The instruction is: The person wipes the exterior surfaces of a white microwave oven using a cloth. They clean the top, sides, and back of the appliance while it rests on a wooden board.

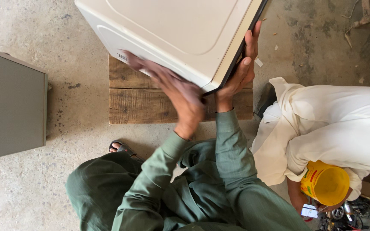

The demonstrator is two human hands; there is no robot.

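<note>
A cream-white microwave oven (172, 30) is tilted above a low wooden platform (133, 98) on the concrete floor. My left hand (172, 92) lies flat against the oven's side wall, fingers spread and blurred. My right hand (240, 70) clasps the oven's dark front edge at its lower corner, fingers along the door rim. Both arms wear green sleeves, and my green-clad knees are below.
A grey-green metal cabinet (9, 102) stands on the left. A person in cream clothing (330, 124) crouches at the right with a yellow bucket (326, 182) and a phone (310, 211). My sandalled foot (120, 147) rests by the platform. Debris litters the floor at top right.
</note>
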